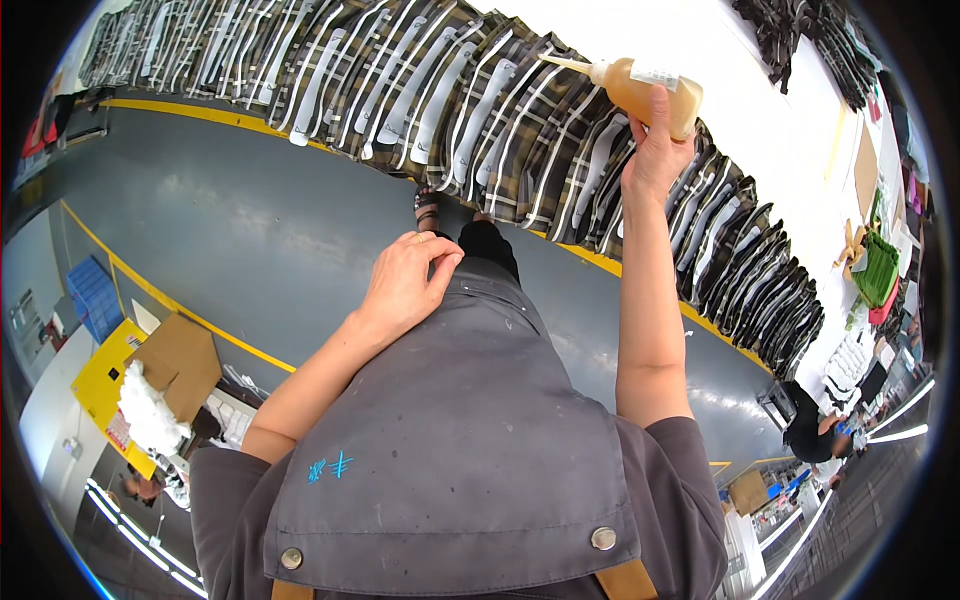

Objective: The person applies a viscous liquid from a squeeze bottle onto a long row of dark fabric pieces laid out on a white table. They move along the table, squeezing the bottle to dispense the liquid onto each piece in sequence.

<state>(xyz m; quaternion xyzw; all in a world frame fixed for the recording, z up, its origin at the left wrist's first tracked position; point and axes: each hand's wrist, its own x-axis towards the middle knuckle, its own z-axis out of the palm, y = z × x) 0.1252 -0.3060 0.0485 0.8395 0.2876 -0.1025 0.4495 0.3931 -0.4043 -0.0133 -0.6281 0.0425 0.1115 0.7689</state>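
Observation:
My right hand point(656, 154) is raised over the far edge of the worktable, wrapped round a plastic squeeze bottle point(626, 88) with a long narrow nozzle. The bottle holds amber liquid, bears a label and lies tilted, its nozzle pointing left above the cloth. Under it, plaid fabric pieces point(510, 165) overlap in a long row along the table edge, several with pale strips on them. My left hand point(409, 277) rests in front of my grey apron point(457, 420), fingers curled and thumb against the fingertips, with nothing visible in it.
The white tabletop point(757, 120) extends beyond the row, with dark fabric point(787, 37) at its far side and a green bundle point(876, 266) to the right. Behind me at left are a cardboard sheet point(180, 360) and a blue crate point(94, 300). Another person point(810, 427) is at far right.

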